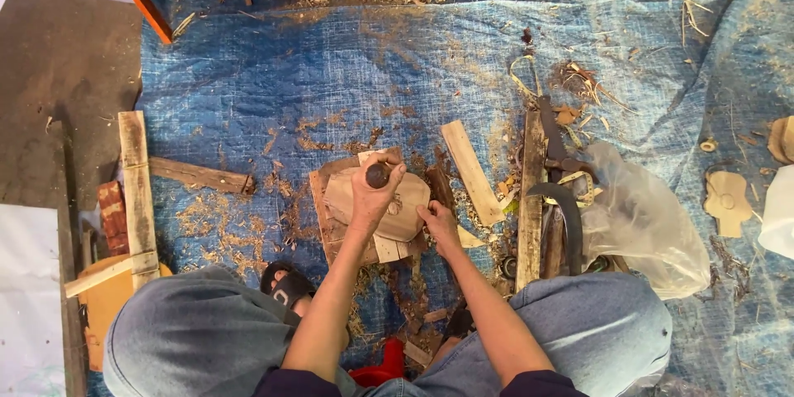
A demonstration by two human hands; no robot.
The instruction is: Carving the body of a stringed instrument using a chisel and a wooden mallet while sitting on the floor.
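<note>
I look straight down at my two bare arms over a blue tarp. My left hand [370,195] is closed around the dark round handle of a carving tool [378,174], held upright over a pale, rounded wooden piece [404,198]. That piece rests on a flat brown board [324,198]. My right hand [437,223] presses on the right lower edge of the pale piece, fingers curled against it. The tool's blade is hidden under my left hand.
Blue tarp [273,74] strewn with wood chips. Light wood slat [471,172] right of the work; plank with dark curved blades [556,198] and a clear plastic bag [637,215] farther right. Bamboo strip [136,190] on the left, cut wooden shape [728,198] far right.
</note>
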